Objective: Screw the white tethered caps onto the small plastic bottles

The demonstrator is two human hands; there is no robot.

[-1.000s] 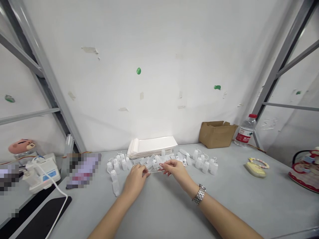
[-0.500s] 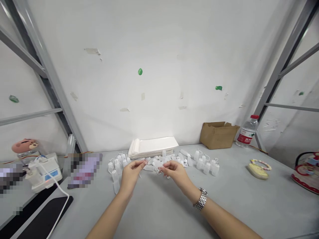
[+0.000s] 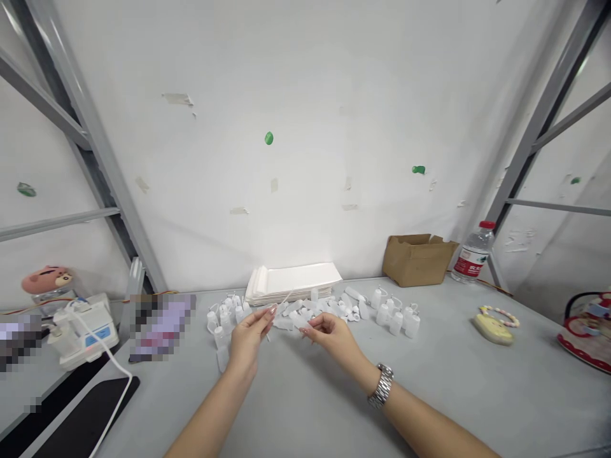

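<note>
We hold our left hand (image 3: pixel 251 331) palm inward, thumb and forefinger pinched tight, the left forearm (image 3: pixel 207 413) slanting back below that grip. Our right hand (image 3: pixel 331 336) sits near it, slightly lower, thumb and forefinger meeting at the tips. Behind this grip our right wrist (image 3: pixel 367 375) runs straight into the right forearm (image 3: pixel 429 420).

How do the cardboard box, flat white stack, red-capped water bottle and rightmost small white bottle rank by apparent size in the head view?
1. Cardboard box and flat white stack: too close to rank; the stack looks wider, the box taller.
2. Red-capped water bottle
3. Rightmost small white bottle
</note>
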